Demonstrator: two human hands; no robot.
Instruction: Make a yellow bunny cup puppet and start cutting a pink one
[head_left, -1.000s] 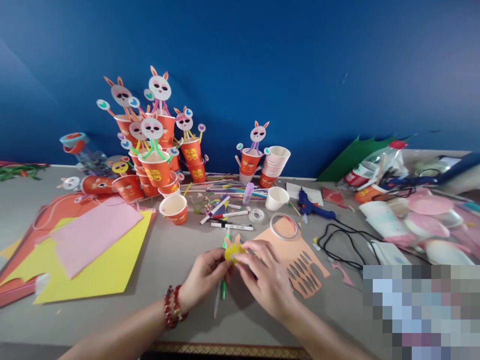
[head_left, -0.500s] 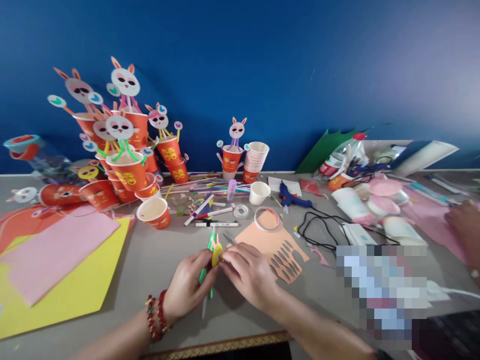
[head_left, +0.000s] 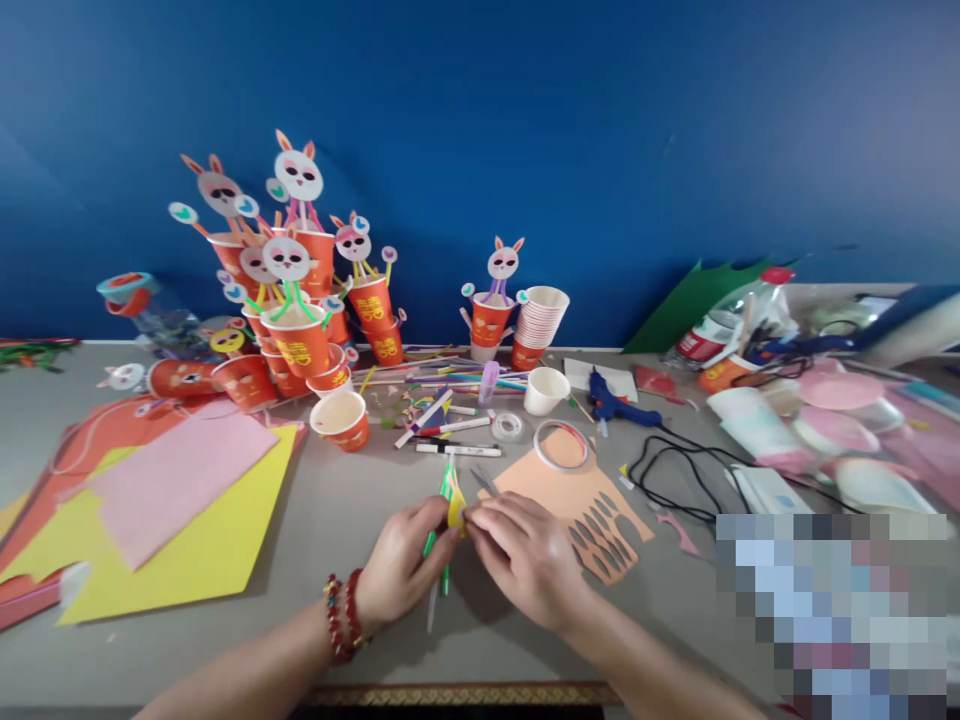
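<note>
My left hand (head_left: 409,562) pinches a small yellow paper cutout (head_left: 457,512) with peach ear-like strips at its top. On the other side of the cutout, my right hand (head_left: 525,555) has its fingertips pressed together at the edge; what exactly lies between them is partly hidden. Under my left hand, green sticks (head_left: 447,580) lie on the table, partly covered by my fingers. Scissors (head_left: 484,480) rest just beyond my right hand, their handles out of sight. Close to it lies a peach paper sheet (head_left: 525,470) with leaf-shaped holes and a tape roll (head_left: 562,446) on top.
Stacked red paper cups (head_left: 300,345) with rabbit figures stand at the back left. Yellow paper (head_left: 217,560) and pink paper (head_left: 187,480) lie left. Markers (head_left: 459,450) lie ahead; a blue glue gun (head_left: 622,408) with black cord (head_left: 652,480) is at right, near a bottle (head_left: 705,340).
The view has turned left, so everything sits farther right in the picture. Another person's hand at the right edge is out of view now. My hands keep the same hold on the yellow cutout.
</note>
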